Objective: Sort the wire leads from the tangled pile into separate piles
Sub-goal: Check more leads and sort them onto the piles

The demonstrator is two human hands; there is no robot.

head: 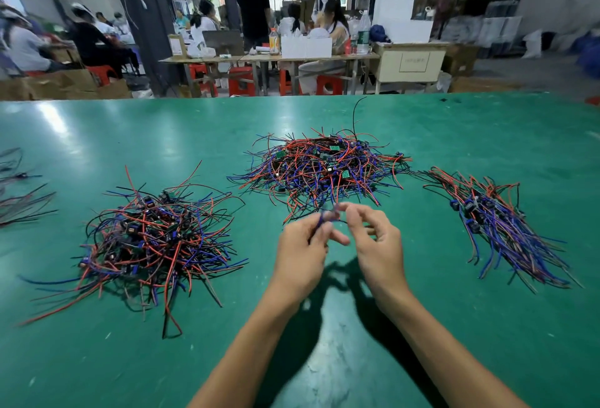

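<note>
A tangled pile (319, 169) of red, blue and black wire leads with small green boards lies at the table's centre. Left of it sits a second loose pile (152, 239). At the right lies a straighter bundle (496, 226) with its leads running one way. Just in front of the centre pile, my left hand (302, 251) and my right hand (373, 242) are raised close together. Both pinch one blue wire lead (328, 214), which is blurred between the fingertips.
The green table (97, 359) stretches wide around the piles. A few dark leads (19, 193) lie at the far left edge. Beyond the table's far edge, people sit at benches with red stools, boxes and bottles.
</note>
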